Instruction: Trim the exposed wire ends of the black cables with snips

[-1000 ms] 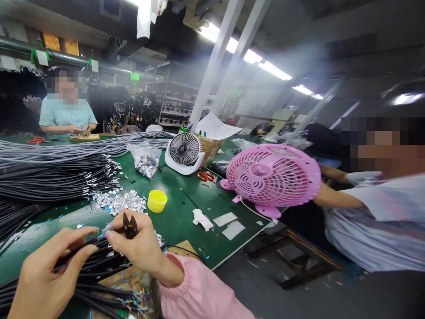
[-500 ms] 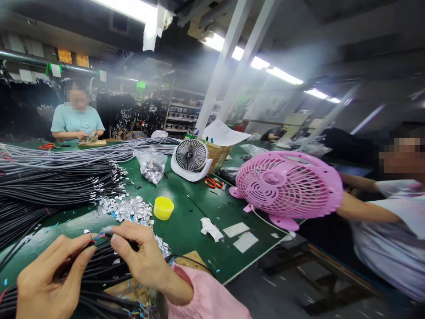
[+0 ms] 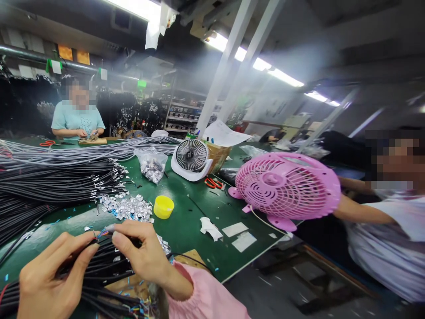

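Observation:
My left hand (image 3: 58, 274) pinches the end of a black cable at the lower left. Thin coloured wires (image 3: 103, 233) fan out between my two hands. Thumb and forefinger of my right hand (image 3: 141, 250) are closed on the wires' other side. Below both hands lie black cables (image 3: 106, 272) with coloured wire ends. Just beyond them is a heap of silver foil pieces (image 3: 128, 207), with a yellow ring-shaped container (image 3: 164, 207) to its right.
Grey cables (image 3: 83, 151) and black cable bundles (image 3: 49, 184) cover the left. A white fan (image 3: 191, 159), orange-handled scissors (image 3: 213, 183) and a pink fan (image 3: 287, 190) stand or lie rightward. One person (image 3: 78, 117) sits opposite, another (image 3: 392, 230) at right.
My hands have shifted very slightly, and a little more of the coloured wires shows between them. The person at the right has moved slightly left in view.

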`<move>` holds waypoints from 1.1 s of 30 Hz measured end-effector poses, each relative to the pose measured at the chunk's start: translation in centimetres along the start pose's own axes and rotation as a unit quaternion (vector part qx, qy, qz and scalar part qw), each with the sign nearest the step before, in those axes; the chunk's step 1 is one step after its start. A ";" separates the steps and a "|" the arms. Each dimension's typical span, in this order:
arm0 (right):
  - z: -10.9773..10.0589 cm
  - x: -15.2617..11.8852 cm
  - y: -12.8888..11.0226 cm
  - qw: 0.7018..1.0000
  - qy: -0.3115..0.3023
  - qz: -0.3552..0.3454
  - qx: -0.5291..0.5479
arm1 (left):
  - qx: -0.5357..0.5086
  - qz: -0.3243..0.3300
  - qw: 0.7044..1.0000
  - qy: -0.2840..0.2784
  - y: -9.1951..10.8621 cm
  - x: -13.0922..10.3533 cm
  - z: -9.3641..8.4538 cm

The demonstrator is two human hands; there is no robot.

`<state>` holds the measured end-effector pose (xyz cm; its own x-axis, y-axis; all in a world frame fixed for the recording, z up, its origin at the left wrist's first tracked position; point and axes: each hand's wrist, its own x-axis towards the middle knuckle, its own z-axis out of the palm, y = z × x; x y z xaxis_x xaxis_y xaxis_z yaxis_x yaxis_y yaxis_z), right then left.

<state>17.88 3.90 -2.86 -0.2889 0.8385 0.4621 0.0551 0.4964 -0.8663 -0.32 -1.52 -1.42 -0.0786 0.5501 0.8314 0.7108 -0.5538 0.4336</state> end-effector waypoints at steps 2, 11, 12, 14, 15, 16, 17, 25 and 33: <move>0.1 -0.2 0.3 1.000 -0.002 -0.009 -0.002 | 0.004 0.002 1.000 -0.008 -0.2 -0.1 -0.1; 0.3 0.6 -2.0 0.999 -0.034 -0.024 0.017 | -0.014 -0.008 1.000 -0.009 0.2 0.0 0.3; 0.3 0.6 -2.1 0.999 -0.030 -0.023 0.017 | -0.015 -0.009 1.000 -0.007 0.2 -0.1 0.4; 0.2 0.5 -1.9 1.000 -0.017 -0.021 0.015 | -0.014 -0.005 1.000 -0.007 0.2 -0.3 0.6; 0.2 0.4 -1.7 1.000 -0.014 -0.018 0.014 | -0.010 -0.002 1.000 -0.007 0.1 -0.4 0.7; 0.1 0.3 -1.4 1.000 -0.013 -0.014 0.013 | -0.004 0.004 1.000 -0.003 0.0 -0.6 0.7; 0.1 0.2 -1.2 1.000 -0.012 -0.010 0.012 | 0.006 0.009 1.000 0.004 0.0 -0.8 0.7; 0.0 -0.2 -0.4 0.999 -0.013 0.039 0.023 | 0.062 0.014 0.998 0.030 0.5 -1.1 1.0; 0.1 -0.3 -0.2 1.000 -0.004 0.015 0.007 | 0.115 0.071 0.991 0.015 0.1 -1.6 0.9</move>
<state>17.87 3.55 -2.85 -0.2949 0.8510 0.4345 0.0497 0.4678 -0.8824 0.45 -1.90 -3.03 0.0152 0.4573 0.8892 0.8564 -0.4650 0.2245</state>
